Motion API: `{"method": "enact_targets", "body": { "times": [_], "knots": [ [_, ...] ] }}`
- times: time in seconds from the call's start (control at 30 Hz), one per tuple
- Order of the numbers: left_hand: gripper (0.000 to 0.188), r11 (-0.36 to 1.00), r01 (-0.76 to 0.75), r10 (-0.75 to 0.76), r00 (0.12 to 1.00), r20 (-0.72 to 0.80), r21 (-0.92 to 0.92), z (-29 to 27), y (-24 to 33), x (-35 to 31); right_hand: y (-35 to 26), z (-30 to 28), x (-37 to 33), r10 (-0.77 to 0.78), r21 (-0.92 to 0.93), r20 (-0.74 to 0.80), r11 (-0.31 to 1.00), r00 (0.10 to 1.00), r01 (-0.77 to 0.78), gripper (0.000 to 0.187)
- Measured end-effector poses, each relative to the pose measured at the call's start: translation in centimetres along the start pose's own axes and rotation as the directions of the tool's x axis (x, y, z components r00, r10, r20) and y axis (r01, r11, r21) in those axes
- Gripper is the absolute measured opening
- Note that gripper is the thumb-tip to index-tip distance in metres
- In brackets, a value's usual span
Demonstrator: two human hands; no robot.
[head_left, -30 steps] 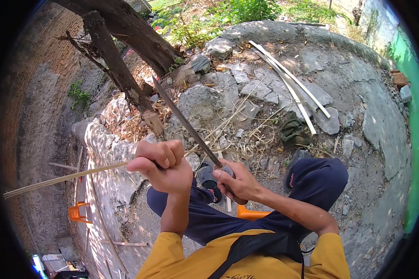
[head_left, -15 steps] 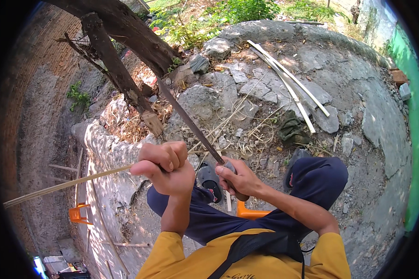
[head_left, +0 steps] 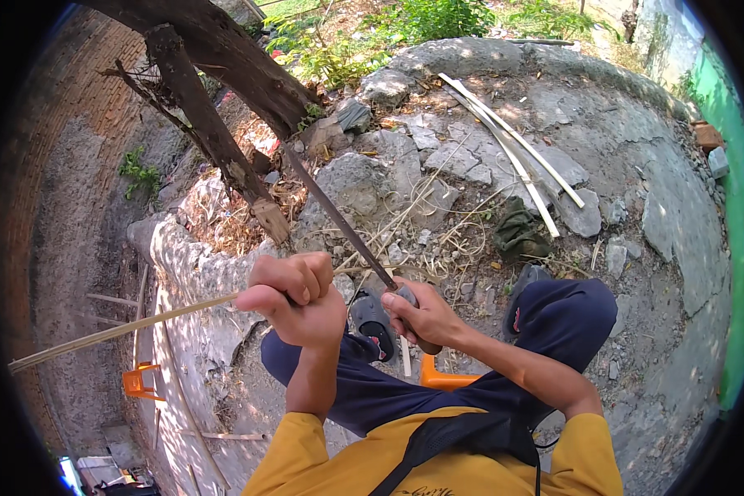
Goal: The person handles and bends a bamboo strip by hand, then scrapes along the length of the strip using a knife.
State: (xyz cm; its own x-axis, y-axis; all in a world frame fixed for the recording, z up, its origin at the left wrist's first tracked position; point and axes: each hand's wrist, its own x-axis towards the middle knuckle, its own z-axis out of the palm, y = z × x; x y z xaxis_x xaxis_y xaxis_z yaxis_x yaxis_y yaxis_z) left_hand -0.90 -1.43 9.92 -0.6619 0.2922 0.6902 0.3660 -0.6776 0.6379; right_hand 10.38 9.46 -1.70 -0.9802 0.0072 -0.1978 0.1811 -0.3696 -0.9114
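My left hand (head_left: pixel 298 299) is closed round a long thin bamboo strip (head_left: pixel 124 328), which sticks out far to the left. In my right hand (head_left: pixel 426 314) is the handle of a machete (head_left: pixel 339 221), its dark narrow blade pointing away and to the left. The blade slants just beyond my left fist. A short length of the strip shows between the fist and the blade; whether the two touch, I cannot tell. Thin bamboo shavings (head_left: pixel 463 231) lie on the ground beyond my hands.
Two long pale bamboo slats (head_left: pixel 525 153) lie on the broken concrete. A dark crumpled cloth (head_left: pixel 519 231) is near my right foot. Tree trunks (head_left: pixel 215 140) rise at the far left. An orange stool (head_left: pixel 442 376) shows beneath me, and a small orange chair (head_left: pixel 142 380) stands left.
My left hand and the strip have shifted very slightly to the right. The machete and my right hand are almost where they were.
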Motion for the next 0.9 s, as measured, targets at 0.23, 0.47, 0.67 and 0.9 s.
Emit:
{"method": "enact_targets", "body": {
  "times": [0.23, 0.47, 0.67, 0.9],
  "knots": [
    [0.055, 1.0, -0.016, 0.016, 1.0, 0.011, 0.01, 0.1, -0.3, -0.2, 0.0, -0.2, 0.7, 0.064, 0.069, -0.029, 0.996, 0.998, -0.062, 0.036],
    [0.056, 1.0, -0.001, 0.001, 1.0, -0.016, -0.006, 0.1, -0.2, 0.1, 0.7, -0.2, 0.3, -0.004, 0.014, 0.013, 1.0, 1.0, 0.004, 0.036],
    [0.055, 1.0, -0.001, 0.001, 1.0, 0.009, -0.026, 0.0, 0.0, 0.1, 0.1, 0.2, 0.3, 0.031, 0.1, -0.019, 0.995, 0.999, -0.029, 0.035],
    [0.056, 0.999, 0.018, -0.015, 0.996, -0.091, 0.029, -0.3, -0.3, 0.2, 1.4, -0.5, 0.0, 0.035, -0.014, 0.017, 0.999, 0.999, -0.035, 0.033]
  ]
}}
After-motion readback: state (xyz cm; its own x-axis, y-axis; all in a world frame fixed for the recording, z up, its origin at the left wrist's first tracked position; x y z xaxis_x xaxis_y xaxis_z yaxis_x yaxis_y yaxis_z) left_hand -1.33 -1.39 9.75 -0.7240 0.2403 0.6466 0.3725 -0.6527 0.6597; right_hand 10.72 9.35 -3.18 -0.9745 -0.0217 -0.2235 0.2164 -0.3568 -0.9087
